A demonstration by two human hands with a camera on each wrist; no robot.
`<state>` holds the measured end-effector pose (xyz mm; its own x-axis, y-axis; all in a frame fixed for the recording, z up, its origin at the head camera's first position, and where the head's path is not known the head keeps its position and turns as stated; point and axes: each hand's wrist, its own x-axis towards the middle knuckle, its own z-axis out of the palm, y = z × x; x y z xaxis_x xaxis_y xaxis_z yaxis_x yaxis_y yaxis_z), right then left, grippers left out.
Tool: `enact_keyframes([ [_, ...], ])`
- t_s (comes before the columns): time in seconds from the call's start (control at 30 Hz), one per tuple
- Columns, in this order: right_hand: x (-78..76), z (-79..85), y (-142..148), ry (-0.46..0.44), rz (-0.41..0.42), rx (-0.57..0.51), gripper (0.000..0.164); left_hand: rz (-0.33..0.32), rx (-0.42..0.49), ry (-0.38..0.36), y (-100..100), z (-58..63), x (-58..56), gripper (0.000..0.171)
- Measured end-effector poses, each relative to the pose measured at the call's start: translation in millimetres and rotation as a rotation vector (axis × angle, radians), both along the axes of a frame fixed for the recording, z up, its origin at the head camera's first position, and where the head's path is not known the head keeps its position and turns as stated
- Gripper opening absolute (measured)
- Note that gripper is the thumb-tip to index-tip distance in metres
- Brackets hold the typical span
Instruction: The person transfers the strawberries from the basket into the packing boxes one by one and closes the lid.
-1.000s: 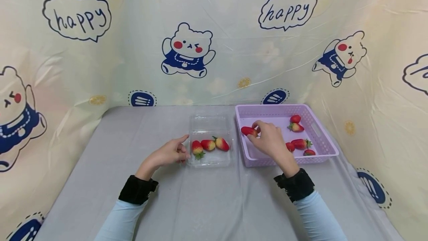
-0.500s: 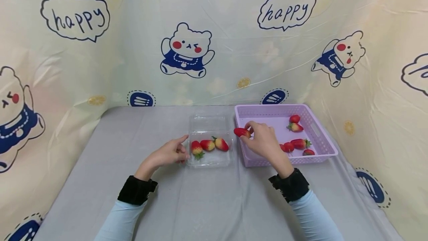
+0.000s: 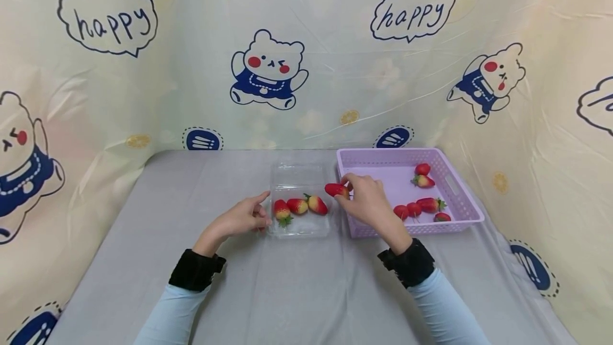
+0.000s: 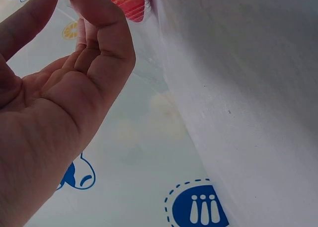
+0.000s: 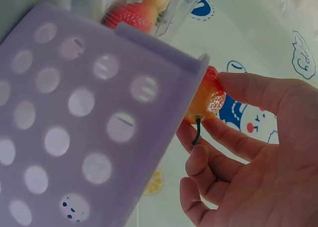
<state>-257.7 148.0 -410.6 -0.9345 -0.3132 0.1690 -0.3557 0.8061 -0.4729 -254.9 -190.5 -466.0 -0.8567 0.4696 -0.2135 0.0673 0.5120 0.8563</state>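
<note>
My right hand (image 3: 366,198) pinches a red strawberry (image 3: 335,190) with a yellowish base above the left rim of the purple basket (image 3: 464,226). In the right wrist view, the strawberry (image 5: 204,100) shows a thin dark stem and is partly hidden by the basket wall. An open clear plastic box (image 3: 301,230) lies left of the basket, holding several strawberries (image 3: 298,206) in its near half. At the box's left edge, my left hand (image 3: 241,217) holds the side between thumb and fingers; their tips are mostly cut off in the left wrist view.
Inside the basket, more strawberries (image 3: 428,205) lie toward the right side and near edge. A grey cloth (image 3: 287,286) covers the table. Behind it hangs a printed curtain (image 3: 335,68) with bears and speech bubbles.
My right hand has carried the strawberry leftward, from over the basket's inside to its left rim beside the clear box. My left hand has stayed at the box's edge.
</note>
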Motion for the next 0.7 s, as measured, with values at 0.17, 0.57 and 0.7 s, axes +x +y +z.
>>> enact_keyframes([
  [0.17, 1.1, 0.1, -7, -0.027, 0.009, 0.004, 0.035, -0.003, -0.001, 0.0, 1, 0.5, -0.1, 0.082],
  [0.57, 3.5, -9.7, -26, 0.018, 0.049, 0.047, 0.026, 0.001, 0.006, 0.002, 1, 0.8, 1.0, 0.083],
  [0.7, 3.8, -13.5, -31, 0.02, 0.051, 0.076, 0.025, 0.001, 0.008, 0.008, 0, 1.3, 1.2, 0.083],
])
